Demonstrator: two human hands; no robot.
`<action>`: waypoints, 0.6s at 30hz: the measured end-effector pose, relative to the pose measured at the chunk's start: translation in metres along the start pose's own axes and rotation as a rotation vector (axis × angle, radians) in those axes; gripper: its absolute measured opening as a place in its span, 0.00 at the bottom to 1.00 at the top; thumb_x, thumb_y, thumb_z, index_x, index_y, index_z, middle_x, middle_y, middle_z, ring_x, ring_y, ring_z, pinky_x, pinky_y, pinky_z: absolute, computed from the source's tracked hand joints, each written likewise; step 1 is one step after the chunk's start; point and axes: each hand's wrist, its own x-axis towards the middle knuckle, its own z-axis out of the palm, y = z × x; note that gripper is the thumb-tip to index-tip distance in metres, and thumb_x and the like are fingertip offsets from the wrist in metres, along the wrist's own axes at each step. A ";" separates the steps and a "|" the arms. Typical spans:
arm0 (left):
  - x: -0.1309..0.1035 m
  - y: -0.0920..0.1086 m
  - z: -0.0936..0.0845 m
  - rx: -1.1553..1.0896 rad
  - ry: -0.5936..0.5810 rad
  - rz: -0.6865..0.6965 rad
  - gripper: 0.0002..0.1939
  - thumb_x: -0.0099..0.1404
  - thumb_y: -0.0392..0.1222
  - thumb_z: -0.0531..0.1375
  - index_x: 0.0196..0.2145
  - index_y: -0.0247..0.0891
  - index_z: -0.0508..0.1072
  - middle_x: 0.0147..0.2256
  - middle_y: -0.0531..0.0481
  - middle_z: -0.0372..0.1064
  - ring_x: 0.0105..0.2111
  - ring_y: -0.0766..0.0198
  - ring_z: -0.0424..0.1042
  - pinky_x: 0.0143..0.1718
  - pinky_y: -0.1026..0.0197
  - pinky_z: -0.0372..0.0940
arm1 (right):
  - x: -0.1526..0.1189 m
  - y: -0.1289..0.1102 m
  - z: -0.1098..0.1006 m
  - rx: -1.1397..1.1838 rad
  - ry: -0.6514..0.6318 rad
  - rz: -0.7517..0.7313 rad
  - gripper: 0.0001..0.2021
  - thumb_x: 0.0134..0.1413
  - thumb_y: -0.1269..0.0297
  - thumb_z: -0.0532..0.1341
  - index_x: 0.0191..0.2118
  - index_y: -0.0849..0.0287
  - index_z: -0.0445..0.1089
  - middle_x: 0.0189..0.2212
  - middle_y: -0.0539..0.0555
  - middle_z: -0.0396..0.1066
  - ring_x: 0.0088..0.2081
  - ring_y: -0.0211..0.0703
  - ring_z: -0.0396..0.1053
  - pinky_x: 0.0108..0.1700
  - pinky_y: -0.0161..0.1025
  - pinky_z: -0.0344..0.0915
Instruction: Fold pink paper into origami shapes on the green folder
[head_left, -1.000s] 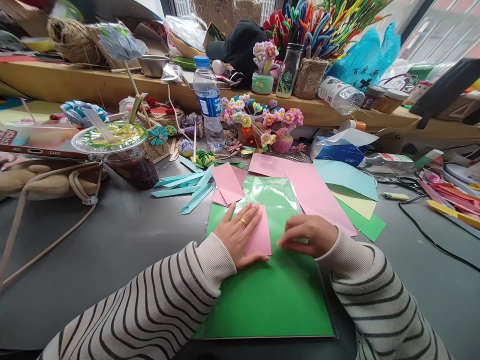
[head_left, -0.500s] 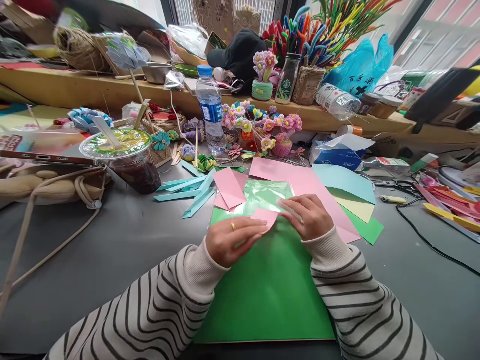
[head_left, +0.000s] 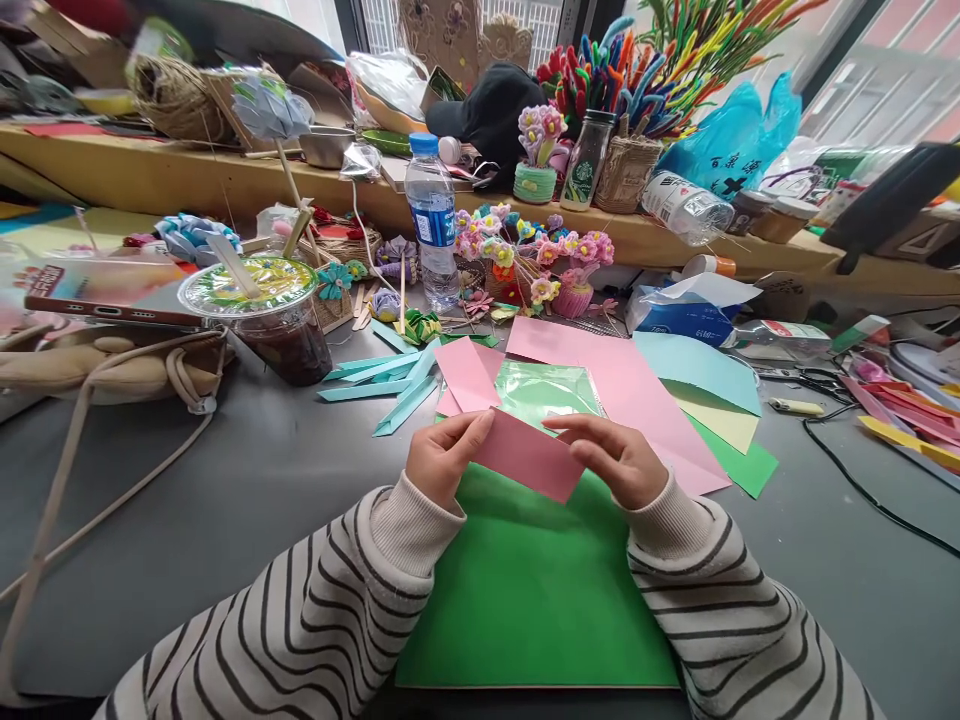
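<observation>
A small pink rectangle of paper (head_left: pixel 531 455) is held up, tilted, above the green sheet (head_left: pixel 540 600). My left hand (head_left: pixel 444 455) pinches its upper left corner, thumb on the near face. My right hand (head_left: pixel 619 458) is at its right end, thumb against the edge and index finger stretched out above the top edge; the other fingers are partly hidden. Just behind the hands lie another pink rectangle (head_left: pixel 469 372) and a clear plastic sleeve (head_left: pixel 555 385).
A large pink sheet (head_left: pixel 630 385) and a light blue sheet (head_left: pixel 697 370) lie at the right. Folded light blue strips (head_left: pixel 405 395) are at the left, near a drink cup (head_left: pixel 281 340). Behind stand a water bottle (head_left: pixel 433 235) and small craft flowers (head_left: pixel 517 245).
The pink paper has turned up to show its broad, darker face. My left hand has rolled so its thumb is on top. The camera view has shifted slightly.
</observation>
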 end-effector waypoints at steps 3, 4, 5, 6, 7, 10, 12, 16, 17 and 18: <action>0.002 -0.001 0.000 -0.005 -0.089 -0.019 0.12 0.50 0.44 0.59 0.30 0.34 0.73 0.23 0.53 0.68 0.25 0.68 0.65 0.25 0.69 0.60 | 0.000 0.001 0.003 -0.130 0.009 0.014 0.16 0.44 0.60 0.58 0.41 0.60 0.65 0.28 0.54 0.69 0.28 0.38 0.66 0.29 0.34 0.65; 0.001 0.000 0.001 0.005 -0.154 -0.013 0.13 0.51 0.44 0.58 0.33 0.35 0.72 0.20 0.54 0.65 0.22 0.71 0.62 0.22 0.70 0.58 | 0.000 0.001 0.003 -0.164 -0.003 0.010 0.15 0.45 0.61 0.57 0.41 0.60 0.66 0.29 0.54 0.70 0.28 0.37 0.66 0.28 0.34 0.65; 0.001 0.000 0.001 0.021 -0.223 -0.005 0.15 0.52 0.43 0.58 0.37 0.36 0.70 0.17 0.56 0.61 0.18 0.73 0.58 0.19 0.71 0.55 | 0.000 0.001 0.003 -0.189 -0.015 0.001 0.14 0.45 0.61 0.56 0.40 0.59 0.66 0.31 0.54 0.70 0.28 0.37 0.66 0.28 0.34 0.65; 0.000 0.001 0.000 0.040 -0.289 0.004 0.17 0.52 0.43 0.57 0.41 0.37 0.67 0.15 0.59 0.56 0.16 0.75 0.54 0.16 0.71 0.51 | 0.000 0.001 0.003 -0.203 -0.022 -0.011 0.14 0.46 0.62 0.56 0.40 0.59 0.67 0.33 0.55 0.70 0.29 0.38 0.67 0.29 0.34 0.65; 0.000 0.001 0.000 0.063 -0.340 0.013 0.20 0.53 0.42 0.57 0.44 0.38 0.64 0.13 0.60 0.51 0.14 0.76 0.50 0.15 0.72 0.48 | 0.000 0.001 0.002 -0.211 -0.022 -0.025 0.13 0.46 0.63 0.56 0.40 0.59 0.67 0.35 0.55 0.69 0.31 0.38 0.67 0.30 0.34 0.65; -0.001 0.001 -0.001 0.157 -0.403 0.067 0.18 0.53 0.42 0.56 0.43 0.37 0.64 0.14 0.61 0.49 0.14 0.76 0.46 0.14 0.71 0.44 | 0.000 0.001 0.000 -0.226 -0.021 -0.062 0.13 0.46 0.65 0.56 0.39 0.59 0.68 0.37 0.56 0.69 0.35 0.40 0.67 0.34 0.35 0.66; -0.001 0.001 -0.002 0.230 -0.404 0.106 0.14 0.53 0.42 0.57 0.38 0.35 0.68 0.17 0.58 0.56 0.15 0.76 0.50 0.14 0.71 0.47 | 0.000 0.001 -0.001 -0.235 -0.023 -0.071 0.12 0.46 0.65 0.56 0.39 0.59 0.68 0.36 0.55 0.70 0.35 0.41 0.67 0.35 0.36 0.66; 0.001 0.001 -0.002 0.277 -0.388 0.128 0.14 0.52 0.43 0.57 0.36 0.34 0.69 0.26 0.51 0.67 0.21 0.72 0.61 0.19 0.71 0.55 | -0.001 0.004 -0.005 -0.242 0.022 -0.060 0.11 0.44 0.64 0.57 0.37 0.58 0.70 0.36 0.55 0.70 0.36 0.43 0.68 0.34 0.38 0.67; 0.002 0.001 -0.002 0.273 -0.378 0.128 0.14 0.52 0.43 0.57 0.37 0.34 0.69 0.27 0.50 0.67 0.22 0.71 0.62 0.20 0.70 0.56 | -0.001 0.005 -0.006 -0.243 0.026 -0.050 0.11 0.44 0.63 0.57 0.36 0.58 0.70 0.36 0.55 0.71 0.36 0.43 0.68 0.34 0.38 0.67; 0.003 0.001 -0.002 0.269 -0.366 0.128 0.14 0.52 0.43 0.57 0.37 0.34 0.69 0.28 0.50 0.68 0.23 0.71 0.63 0.21 0.70 0.57 | -0.002 0.005 -0.008 -0.242 0.027 -0.037 0.11 0.43 0.63 0.58 0.36 0.59 0.70 0.36 0.56 0.71 0.35 0.43 0.68 0.33 0.38 0.67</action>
